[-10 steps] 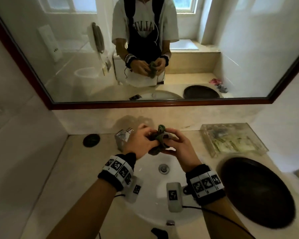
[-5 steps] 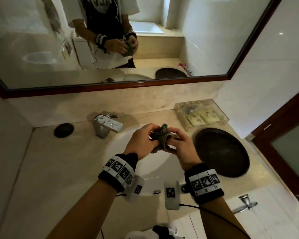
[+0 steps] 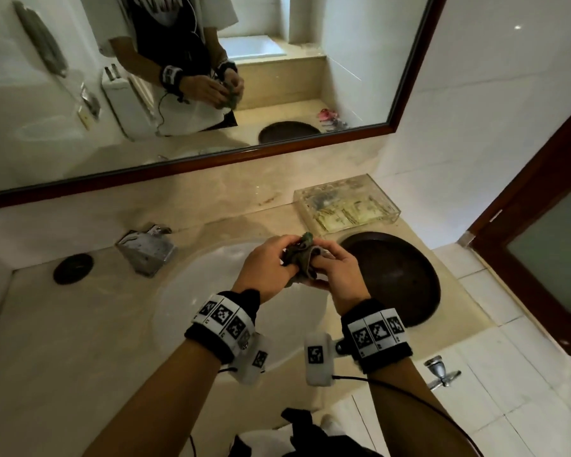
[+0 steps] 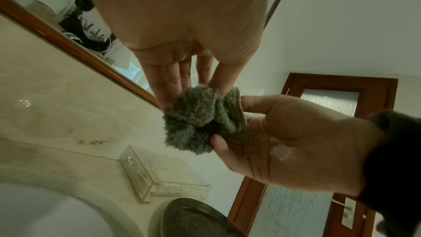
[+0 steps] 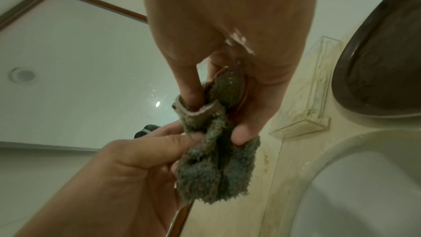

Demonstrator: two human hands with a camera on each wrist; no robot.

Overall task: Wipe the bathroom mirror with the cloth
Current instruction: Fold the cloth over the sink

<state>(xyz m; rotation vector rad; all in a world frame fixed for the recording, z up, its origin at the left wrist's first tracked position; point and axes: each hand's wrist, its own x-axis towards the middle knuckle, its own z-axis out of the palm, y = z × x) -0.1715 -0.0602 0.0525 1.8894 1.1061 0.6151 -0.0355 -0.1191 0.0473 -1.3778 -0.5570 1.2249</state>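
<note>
A small fuzzy grey-green cloth is bunched between both hands above the white sink basin. My left hand pinches its left side; in the left wrist view the fingertips press into the cloth. My right hand grips the right side, thumb and fingers curled around the cloth. The wood-framed mirror hangs on the wall behind the counter, well above the hands, and reflects the person holding the cloth.
A chrome faucet stands left of the basin, with a dark round disc further left. A clear acrylic tray and a dark round bowl sit at right. A wood door is at far right.
The view has swung right and down, so the mirror sits higher and more tilted in frame. Both hands stay together on the cloth, working it slightly.
</note>
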